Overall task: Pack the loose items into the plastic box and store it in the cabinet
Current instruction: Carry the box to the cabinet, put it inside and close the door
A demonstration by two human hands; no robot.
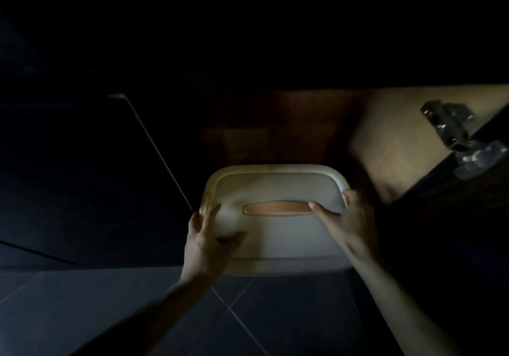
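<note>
Head cam was super dark, but the white rectangular plastic box (275, 234) with the orange handle (276, 208) in its lid sat at the mouth of the brown wooden cabinet (289, 124), its near edge poking out over the grey floor tiles (289, 314). Right hand (344, 218) clamped the right end, thumb on the lid, fingers curled over the rim. Left hand (205, 241) lay against the left end, fingers straight and spread. A shiny metal hinge (454, 132) was off to the right.

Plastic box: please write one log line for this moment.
plastic box: lidded, at cabinet; left grip: touches it; right grip: holds it
</note>
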